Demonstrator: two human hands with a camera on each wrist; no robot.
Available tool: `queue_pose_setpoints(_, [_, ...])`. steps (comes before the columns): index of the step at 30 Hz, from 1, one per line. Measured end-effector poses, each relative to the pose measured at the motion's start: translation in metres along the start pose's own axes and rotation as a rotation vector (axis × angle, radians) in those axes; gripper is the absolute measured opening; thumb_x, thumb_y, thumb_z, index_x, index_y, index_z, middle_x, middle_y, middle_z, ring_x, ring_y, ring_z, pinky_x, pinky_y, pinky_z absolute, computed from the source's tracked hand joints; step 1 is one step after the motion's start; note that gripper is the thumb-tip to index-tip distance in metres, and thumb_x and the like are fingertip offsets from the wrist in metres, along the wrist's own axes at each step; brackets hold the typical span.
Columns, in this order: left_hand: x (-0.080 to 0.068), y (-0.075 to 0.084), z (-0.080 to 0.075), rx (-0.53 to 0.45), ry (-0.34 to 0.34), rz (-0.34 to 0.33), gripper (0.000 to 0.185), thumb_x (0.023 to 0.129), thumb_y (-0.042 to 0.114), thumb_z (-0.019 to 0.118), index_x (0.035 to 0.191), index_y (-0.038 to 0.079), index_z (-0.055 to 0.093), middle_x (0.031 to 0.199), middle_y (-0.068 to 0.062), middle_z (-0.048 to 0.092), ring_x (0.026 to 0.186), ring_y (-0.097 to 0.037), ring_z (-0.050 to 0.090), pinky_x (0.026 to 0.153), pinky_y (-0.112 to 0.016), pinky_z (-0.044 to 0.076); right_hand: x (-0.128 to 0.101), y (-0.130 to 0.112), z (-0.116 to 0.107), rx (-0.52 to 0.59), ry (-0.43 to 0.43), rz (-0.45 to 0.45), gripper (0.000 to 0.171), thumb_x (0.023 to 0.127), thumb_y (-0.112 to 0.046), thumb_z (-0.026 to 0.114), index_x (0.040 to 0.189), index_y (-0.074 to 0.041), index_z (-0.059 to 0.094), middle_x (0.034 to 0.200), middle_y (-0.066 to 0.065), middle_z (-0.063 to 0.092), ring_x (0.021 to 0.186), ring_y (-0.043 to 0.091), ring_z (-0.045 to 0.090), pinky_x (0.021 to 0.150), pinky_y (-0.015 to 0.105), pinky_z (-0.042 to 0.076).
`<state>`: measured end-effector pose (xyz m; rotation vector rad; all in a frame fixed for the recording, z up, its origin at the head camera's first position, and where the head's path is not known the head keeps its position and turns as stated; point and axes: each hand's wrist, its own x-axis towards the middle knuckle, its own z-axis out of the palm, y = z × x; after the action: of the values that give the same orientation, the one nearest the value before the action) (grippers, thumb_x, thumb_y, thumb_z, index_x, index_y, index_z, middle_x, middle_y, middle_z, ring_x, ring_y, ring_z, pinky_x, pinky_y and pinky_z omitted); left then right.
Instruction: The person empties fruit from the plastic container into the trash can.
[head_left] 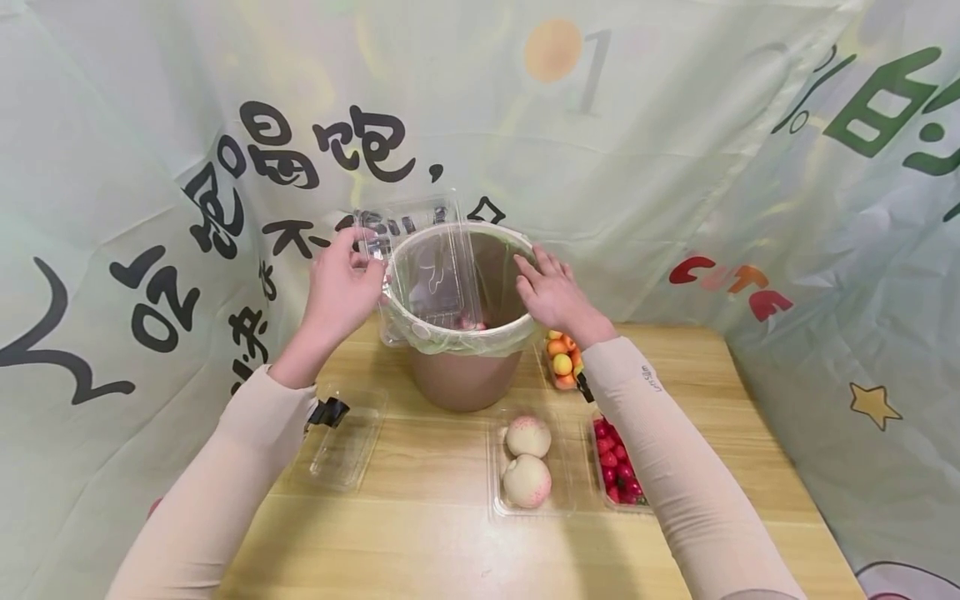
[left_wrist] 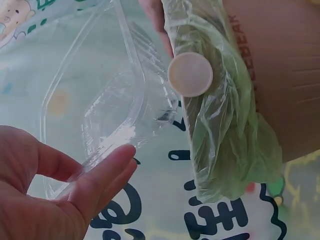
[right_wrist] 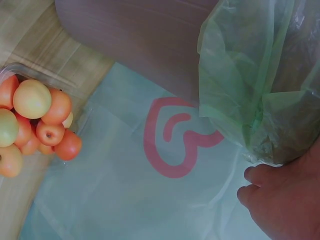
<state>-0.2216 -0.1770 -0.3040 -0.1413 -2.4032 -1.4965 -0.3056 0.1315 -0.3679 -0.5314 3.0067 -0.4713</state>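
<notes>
A clear plastic container (head_left: 435, 262) is at the left side of the bin (head_left: 465, 379), partly above its opening and partly outside its left rim. It is tilted, and because it is transparent its outline is hard to follow; I cannot tell whether it touches the rim. The left hand (head_left: 345, 283) pinches its edge between thumb and fingers, with the forearm reaching from the near left.

The right hand (head_left: 553, 290) lies at the right rim of the bin, its fingers pointing left. I cannot tell whether it clasps the rim or only rests there; the right wrist view shows just 2 fingertips beside the green liner (right_wrist: 242, 75), and the hand is cut off by the picture edge.

Inside the bin, something small and reddish is too unclear to name. A round pale disc (left_wrist: 190, 75) sits on the rim.

On the table (head_left: 420, 542), a clear tray (head_left: 345, 450) stands at the left, partly behind the left sleeve (head_left: 232, 467). Nearer than the bin, 2 pale round fruits (head_left: 527, 458) lie in a clear pack. Farther right, the right sleeve (head_left: 660, 442) hides part of a box of red fruits (head_left: 613, 462). Orange and yellow fruits (head_left: 561, 360) are at the far right of the bin, partly covered by the right arm.
</notes>
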Motion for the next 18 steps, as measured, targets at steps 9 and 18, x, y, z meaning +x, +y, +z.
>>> queue_pose_setpoints(9, [-0.011,-0.001,-0.002,0.012,-0.021,0.014,0.039,0.101,0.006,0.056,0.14,0.002,0.055,0.101,-0.027,0.077,0.061,-0.026,0.075,0.046,-0.026,0.055,0.0,0.002,0.001,0.002,0.006,-0.002,0.065,0.112,-0.042,0.014,0.17,-0.014,0.021,0.178,0.02,0.001,0.163,0.047,0.008,0.134,0.061,0.006])
queue_pose_setpoints(18, [-0.022,-0.004,-0.002,-0.054,-0.101,0.005,0.039,0.102,0.0,0.055,0.141,-0.003,0.053,0.111,-0.028,0.074,0.071,-0.02,0.075,0.061,-0.037,0.066,0.002,0.002,0.002,0.005,0.011,-0.005,0.065,0.111,-0.042,0.015,0.169,-0.014,0.022,0.178,0.019,0.002,0.163,0.047,0.009,0.134,0.06,0.005])
